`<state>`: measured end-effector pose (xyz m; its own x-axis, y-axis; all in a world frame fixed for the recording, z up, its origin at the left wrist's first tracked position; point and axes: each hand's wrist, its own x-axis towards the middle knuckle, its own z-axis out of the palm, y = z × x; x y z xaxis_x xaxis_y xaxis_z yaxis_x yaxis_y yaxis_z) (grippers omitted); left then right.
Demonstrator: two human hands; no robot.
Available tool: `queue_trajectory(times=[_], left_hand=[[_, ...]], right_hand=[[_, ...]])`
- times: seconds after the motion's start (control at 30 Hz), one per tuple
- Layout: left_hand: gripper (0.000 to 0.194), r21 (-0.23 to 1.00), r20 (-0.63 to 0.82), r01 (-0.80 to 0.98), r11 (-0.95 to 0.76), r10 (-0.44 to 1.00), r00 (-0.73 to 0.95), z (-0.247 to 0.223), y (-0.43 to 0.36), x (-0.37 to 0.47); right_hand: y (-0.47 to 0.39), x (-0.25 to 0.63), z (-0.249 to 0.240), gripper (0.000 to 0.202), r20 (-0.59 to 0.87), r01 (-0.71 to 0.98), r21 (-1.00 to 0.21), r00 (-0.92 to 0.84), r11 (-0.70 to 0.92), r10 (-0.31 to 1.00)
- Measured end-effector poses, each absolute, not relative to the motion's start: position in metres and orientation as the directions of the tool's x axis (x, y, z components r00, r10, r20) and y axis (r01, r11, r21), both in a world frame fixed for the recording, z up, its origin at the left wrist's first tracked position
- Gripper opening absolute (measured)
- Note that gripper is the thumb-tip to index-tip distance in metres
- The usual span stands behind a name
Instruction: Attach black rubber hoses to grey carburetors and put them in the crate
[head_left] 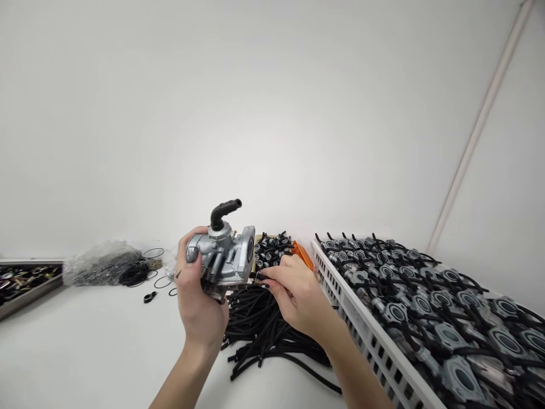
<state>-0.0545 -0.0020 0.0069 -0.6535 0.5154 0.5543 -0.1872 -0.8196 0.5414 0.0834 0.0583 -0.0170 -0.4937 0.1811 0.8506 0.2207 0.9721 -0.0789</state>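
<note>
My left hand (200, 295) is wrapped round a silver metal carburetor (230, 258), raised over the table. A bent black rubber cap (219, 213) points up and right from the carburetor's top. Close to its lower right side, my right hand (300, 292) pinches the end of a black rubber hose (258, 276) between thumb and forefinger. Whether that end touches the carburetor I cannot tell. Beneath both hands lies a pile of black hoses (255, 318), some with small metal clips. The rest of the pinched hose is hidden behind my hand or blends into the pile.
A white plastic basket (361, 312) full of carburetors with hoses stands at the right. Behind my hands are small black caps (270, 247) and an orange container (303, 254). Leftward lie a clear plastic bag (100, 264), black rings (135, 274) and a metal parts tray (32, 298).
</note>
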Motion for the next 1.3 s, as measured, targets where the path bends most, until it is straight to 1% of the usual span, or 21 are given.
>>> queue_trajectory(times=[0.1,0.13,0.2,0.27,0.33,0.43,0.5,0.57,0.63,0.7,0.77,0.83,0.87,0.93,1.0,1.07,1.13,1.17,1.23,1.3], left_hand=[[0.026,0.519,0.574,-0.171,-0.838,0.49,-0.656,0.009,-0.004,-0.058],[0.026,0.516,0.573,-0.178,-0.838,0.492,-0.655,0.009,-0.004,-0.058],[0.027,0.524,0.556,-0.211,-0.825,0.519,-0.649,0.009,-0.003,-0.059],[0.029,0.542,0.507,-0.275,-0.794,0.569,-0.647,0.008,-0.001,-0.058],[0.031,0.547,0.427,-0.357,-0.757,0.62,-0.659,0.009,0.001,-0.056],[0.031,0.553,0.319,-0.456,-0.698,0.683,-0.657,0.011,0.001,-0.053],[0.031,0.573,0.281,-0.483,-0.662,0.713,-0.643,0.013,0.001,-0.052],[0.034,0.608,0.252,-0.502,-0.615,0.75,-0.612,0.014,0.0,-0.05],[0.037,0.639,0.218,-0.531,-0.557,0.793,-0.569,0.014,0.0,-0.049],[0.038,0.643,0.196,-0.569,-0.513,0.828,-0.525,0.012,0.002,-0.047],[0.036,0.634,0.194,-0.599,-0.489,0.851,-0.488,0.011,0.004,-0.045],[0.036,0.631,0.182,-0.614,-0.475,0.86,-0.477,0.01,0.006,-0.043],[0.035,0.633,0.165,-0.617,-0.467,0.861,-0.481,0.01,0.007,-0.043],[0.033,0.638,0.121,-0.627,-0.448,0.862,-0.493,0.01,0.008,-0.041],[0.032,0.636,0.088,-0.64,-0.432,0.864,-0.496,0.01,0.007,-0.04],[0.031,0.632,0.074,-0.645,-0.43,0.861,-0.502,0.01,0.007,-0.039],[0.03,0.625,0.089,-0.633,-0.456,0.848,-0.522,0.009,0.008,-0.039],[0.03,0.624,0.107,-0.623,-0.472,0.841,-0.53,0.008,0.009,-0.039],[0.029,0.624,0.14,-0.604,-0.495,0.832,-0.537,0.007,0.01,-0.039],[0.027,0.627,0.161,-0.593,-0.505,0.829,-0.536,0.005,0.012,-0.039]], right_hand=[[0.056,0.084,-0.014,0.018,0.875,0.263,-0.037,-0.457,0.964,0.158],[0.054,0.084,-0.013,0.015,0.898,0.293,-0.037,-0.41,0.955,0.16],[0.049,0.084,-0.011,0.01,0.954,0.355,-0.055,-0.256,0.933,0.153],[0.043,0.082,-0.012,0.008,0.987,0.394,-0.081,-0.095,0.916,0.128],[0.037,0.079,-0.013,0.01,0.993,0.398,-0.114,0.022,0.91,0.115],[0.032,0.077,-0.014,0.019,0.978,0.308,-0.199,0.121,0.93,0.169],[0.033,0.077,-0.013,0.025,0.967,0.223,-0.24,0.141,0.945,0.213],[0.037,0.079,-0.012,0.028,0.966,0.14,-0.243,0.124,0.96,0.226],[0.04,0.082,-0.011,0.027,0.969,0.068,-0.237,0.095,0.969,0.23],[0.042,0.085,-0.011,0.025,0.963,0.0,-0.266,0.045,0.964,0.266],[0.042,0.089,-0.01,0.025,0.936,-0.049,-0.351,-0.023,0.935,0.35],[0.039,0.091,-0.011,0.025,0.885,-0.093,-0.466,-0.075,0.88,0.46],[0.037,0.09,-0.011,0.025,0.859,-0.116,-0.512,-0.071,0.851,0.507],[0.033,0.087,-0.012,0.026,0.832,-0.173,-0.551,-0.03,0.817,0.554],[0.03,0.079,-0.015,0.025,0.819,-0.259,-0.551,0.012,0.793,0.573],[0.028,0.071,-0.018,0.02,0.789,-0.383,-0.556,0.038,0.738,0.614],[0.028,0.064,-0.021,0.017,0.74,-0.496,-0.553,0.077,0.67,0.668],[0.028,0.062,-0.022,0.017,0.72,-0.526,-0.547,0.102,0.652,0.686],[0.029,0.06,-0.024,0.015,0.703,-0.531,-0.544,0.135,0.65,0.698],[0.03,0.062,-0.025,0.012,0.699,-0.476,-0.573,0.142,0.667,0.701]])
